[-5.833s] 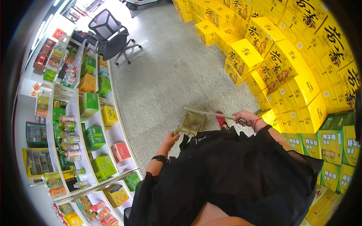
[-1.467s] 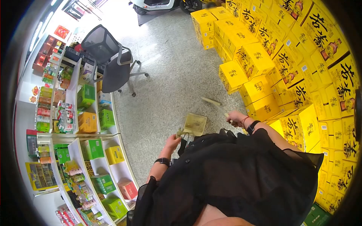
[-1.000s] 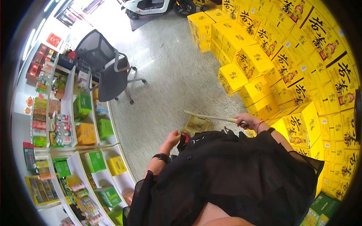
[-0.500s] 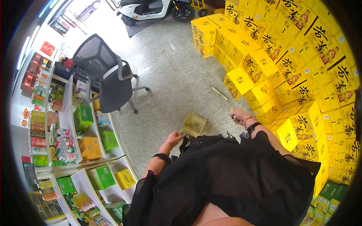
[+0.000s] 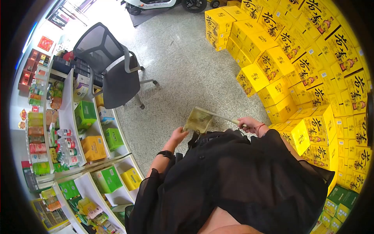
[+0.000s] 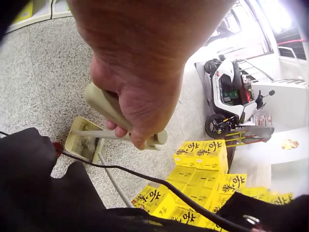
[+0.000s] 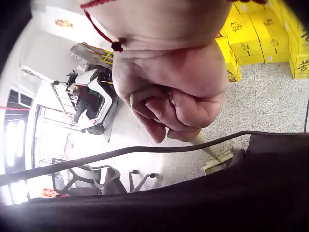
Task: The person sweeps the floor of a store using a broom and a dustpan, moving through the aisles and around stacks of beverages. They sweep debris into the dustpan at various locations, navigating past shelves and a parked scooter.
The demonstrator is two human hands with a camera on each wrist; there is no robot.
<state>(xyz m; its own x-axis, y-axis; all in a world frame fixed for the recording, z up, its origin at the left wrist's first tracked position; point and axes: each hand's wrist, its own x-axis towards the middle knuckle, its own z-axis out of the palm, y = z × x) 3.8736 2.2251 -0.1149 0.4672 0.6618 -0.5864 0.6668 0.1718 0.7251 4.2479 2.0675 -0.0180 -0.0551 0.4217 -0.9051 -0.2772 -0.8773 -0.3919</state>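
Observation:
My left hand (image 5: 179, 135) grips the pale beige handle (image 6: 108, 107) of a dustpan (image 5: 198, 120), whose open pan hangs low over the floor in front of me. With my right hand (image 5: 249, 125) I hold the pale handle of a broom (image 5: 224, 117), fingers curled round its upper end. The broom slants left, and its far end overlaps the dustpan's back edge in the head view. In the left wrist view, grey and dark matter shows inside the pan (image 6: 71, 145). My palm hides part of the broom's grip in the right wrist view.
Stacked yellow cartons (image 5: 269, 74) line the right side. White shelves (image 5: 83, 156) with drinks and boxes run along the left, beside a wheeled office chair (image 5: 120, 84). A white scooter (image 5: 154, 4) stands beyond the speckled grey floor (image 5: 187, 66). A dark cord (image 6: 164, 181) crosses the left wrist view.
The broom has swung from pointing forward over the floor to lying leftward over the dustpan, after similar swings before. The dustpan has shifted slightly forward.

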